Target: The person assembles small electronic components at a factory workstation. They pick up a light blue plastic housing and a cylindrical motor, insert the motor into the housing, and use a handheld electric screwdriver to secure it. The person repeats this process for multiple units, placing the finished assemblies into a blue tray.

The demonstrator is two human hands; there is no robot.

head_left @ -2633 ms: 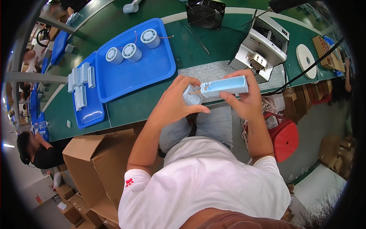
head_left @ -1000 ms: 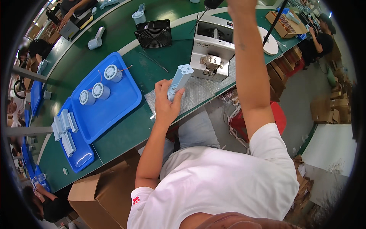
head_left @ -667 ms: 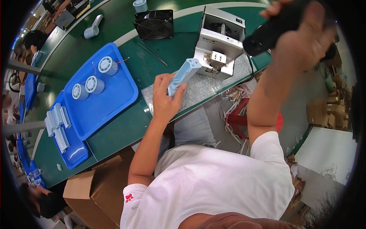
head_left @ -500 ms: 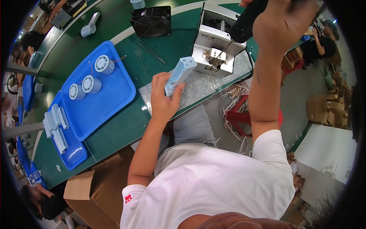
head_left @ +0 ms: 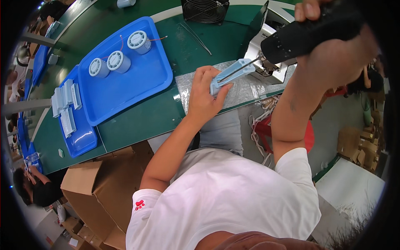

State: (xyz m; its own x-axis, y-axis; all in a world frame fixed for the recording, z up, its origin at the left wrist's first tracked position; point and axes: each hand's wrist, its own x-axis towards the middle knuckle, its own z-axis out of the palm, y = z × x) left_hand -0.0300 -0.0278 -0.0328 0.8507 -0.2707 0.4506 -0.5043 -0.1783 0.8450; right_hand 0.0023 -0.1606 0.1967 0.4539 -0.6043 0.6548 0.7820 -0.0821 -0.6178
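My left hand (head_left: 205,93) is closed around a light blue plastic housing (head_left: 238,70), long and hollow like a handle, held tilted over the bubble-wrap mat. In my right hand (head_left: 339,60) is a black electric screwdriver (head_left: 291,41), gripped by its body. Its long thin bit points down to the left and reaches into the open hollow of the housing, toward the end in my left fingers. The very tip of the bit is hard to make out. Behind the screwdriver stands a white and black screw feeder machine (head_left: 254,48), partly covered by it.
A large blue tray (head_left: 137,98) holds several round light blue fan-like parts (head_left: 118,62), some with thin wires. A smaller blue tray (head_left: 85,143) carries several light blue strips (head_left: 66,100). Tweezers (head_left: 196,38) and a black fan (head_left: 205,10) lie farther back. A cardboard box (head_left: 112,196) stands below the table edge.
The screwdriver bit has moved from the screw feeder to the hollow of the blue housing. My left hand has tilted the housing toward the right. The whole view has shifted.
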